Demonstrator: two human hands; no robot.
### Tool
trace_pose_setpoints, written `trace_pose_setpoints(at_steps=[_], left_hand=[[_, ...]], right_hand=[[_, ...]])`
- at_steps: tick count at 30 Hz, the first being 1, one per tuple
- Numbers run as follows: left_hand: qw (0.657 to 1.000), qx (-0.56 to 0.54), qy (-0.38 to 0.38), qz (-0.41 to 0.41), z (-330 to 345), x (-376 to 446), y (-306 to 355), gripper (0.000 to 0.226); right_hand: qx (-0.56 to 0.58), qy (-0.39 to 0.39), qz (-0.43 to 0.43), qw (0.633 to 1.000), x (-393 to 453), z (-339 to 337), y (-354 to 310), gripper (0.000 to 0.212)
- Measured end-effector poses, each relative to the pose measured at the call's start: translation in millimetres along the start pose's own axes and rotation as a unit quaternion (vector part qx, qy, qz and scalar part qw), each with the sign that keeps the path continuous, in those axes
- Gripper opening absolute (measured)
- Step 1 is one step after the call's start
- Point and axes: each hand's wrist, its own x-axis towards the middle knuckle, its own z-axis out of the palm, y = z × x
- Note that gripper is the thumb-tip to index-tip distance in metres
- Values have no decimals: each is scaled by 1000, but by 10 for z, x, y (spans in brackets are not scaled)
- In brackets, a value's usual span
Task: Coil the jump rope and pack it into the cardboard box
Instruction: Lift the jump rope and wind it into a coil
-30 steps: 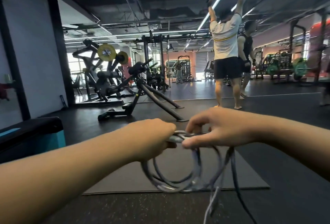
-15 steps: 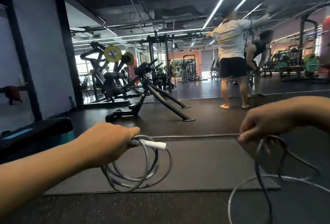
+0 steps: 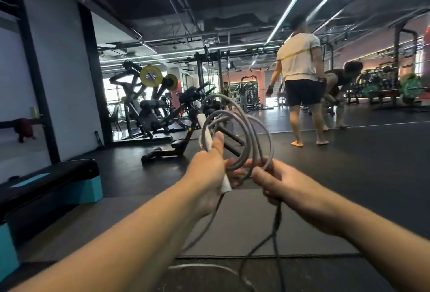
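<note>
The grey jump rope is gathered into several upright loops in front of me. My left hand grips the loops together with a white handle that sticks up past my thumb. My right hand is closed on the bottom of the loops just to the right, close to the left hand. A loose length of rope hangs from my right hand down to the floor and trails across it. No cardboard box is in view.
A dark exercise mat lies on the gym floor under my hands. A black and teal step platform stands at the left. A black bench machine sits ahead. Two people stand at the right rear.
My hands were apart with a straight stretch of rope between them; now they have come together and another loop lies on the coil, which is raised upright.
</note>
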Motion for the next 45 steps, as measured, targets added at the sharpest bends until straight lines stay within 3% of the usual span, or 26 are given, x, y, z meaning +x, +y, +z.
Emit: trace_pose_setpoints(at_steps=[3, 7, 9, 13, 18, 20, 23, 25, 26, 27, 29, 30, 32, 34, 36, 38, 39, 40, 42, 45], left_hand=[[991, -118, -18, -56, 238, -23, 90, 38], [987, -152, 24, -54, 356, 35, 103, 46], [982, -182, 11, -56, 361, 26, 85, 50], [981, -184, -22, -57, 390, -77, 22, 44], [977, -200, -2, -71, 452, -135, -66, 37], [977, -193, -8, -85, 466, -173, -103, 38], [978, -174, -15, -117, 391, -235, -194, 34], [978, -143, -13, -151, 303, -251, -240, 24], [981, -126, 3, -147, 258, -244, -245, 38], [987, -92, 44, -126, 198, -213, -285, 68], [978, 99, 172, -57, 101, -237, -285, 110], [951, 234, 203, -5, 75, -260, -275, 117], [851, 447, 214, 173, 3, -305, -216, 123], [747, 548, 156, 343, -71, -267, -174, 126], [615, 628, 54, 474, -91, -218, -112, 123], [467, 680, -30, 564, -40, -151, -81, 109], [426, 691, -59, 581, -17, -129, -71, 99], [411, 692, -78, 589, -15, -102, -54, 87], [413, 698, -80, 579, -28, -84, -12, 64], [427, 719, -85, 542, -18, -103, 31, 32]], right_hand=[[77, 55, -49, 994, 33, 265, 51, 45], [194, 155, -66, 967, 107, 503, 165, 65], [235, 188, -82, 950, 134, 554, 152, 53], [240, 234, -104, 936, 191, 601, 92, 18], [295, 277, -97, 909, 245, 638, 76, 23], [308, 292, -90, 901, 234, 623, 65, 14], [270, 306, -90, 909, 221, 540, 67, 9], [212, 322, -97, 918, 207, 411, 68, 17], [161, 318, -100, 929, 202, 335, 66, 23], [103, 291, -102, 946, 194, 268, 56, 30], [5, 210, -104, 972, 179, 176, 50, 37], [-33, 178, -99, 979, 170, 145, 39, 37], [-106, 119, -95, 983, 151, 94, -20, 34], [-166, 52, -96, 980, 137, 29, -115, 30], [-204, 4, -92, 975, 117, -28, -210, 30], [-253, -35, -76, 964, 86, -45, -299, 43], [-285, -49, -83, 954, 87, -63, -333, 46], [-297, -55, -85, 950, 97, -93, -361, 37], [-273, -79, -55, 957, 103, -146, -409, 8], [-278, -113, 7, 954, 122, -214, -451, 4]])
